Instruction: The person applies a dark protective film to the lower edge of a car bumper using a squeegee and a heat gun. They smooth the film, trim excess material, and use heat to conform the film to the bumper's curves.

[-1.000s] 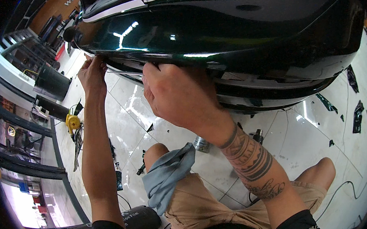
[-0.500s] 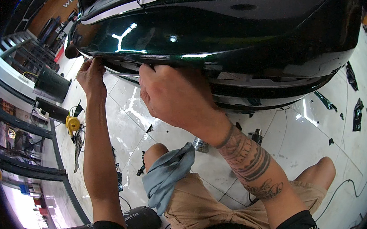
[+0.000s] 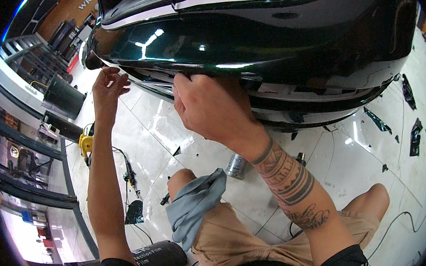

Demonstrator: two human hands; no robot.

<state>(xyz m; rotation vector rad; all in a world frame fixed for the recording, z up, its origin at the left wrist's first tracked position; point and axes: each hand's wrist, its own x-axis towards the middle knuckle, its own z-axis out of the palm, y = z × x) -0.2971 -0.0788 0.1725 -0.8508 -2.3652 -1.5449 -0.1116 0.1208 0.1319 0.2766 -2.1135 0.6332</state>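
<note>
We kneel under the bumper [image 3: 266, 44]; its long lower edge runs left to right above us. Our right hand [image 3: 210, 103] presses curled fingers at mid-edge, nearer us; our left hand [image 3: 108, 86] pinches film farther left.

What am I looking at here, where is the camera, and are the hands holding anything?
The picture comes from a fisheye camera on a person's head, looking down, so straight edges bend. The person sits on a glossy white tiled floor beside a dark green car body. The left hand and right hand both press along the body's lower edge; whether either pinches film there is unclear. A grey cloth lies over the knee, and a small can stands on the floor.
</note>
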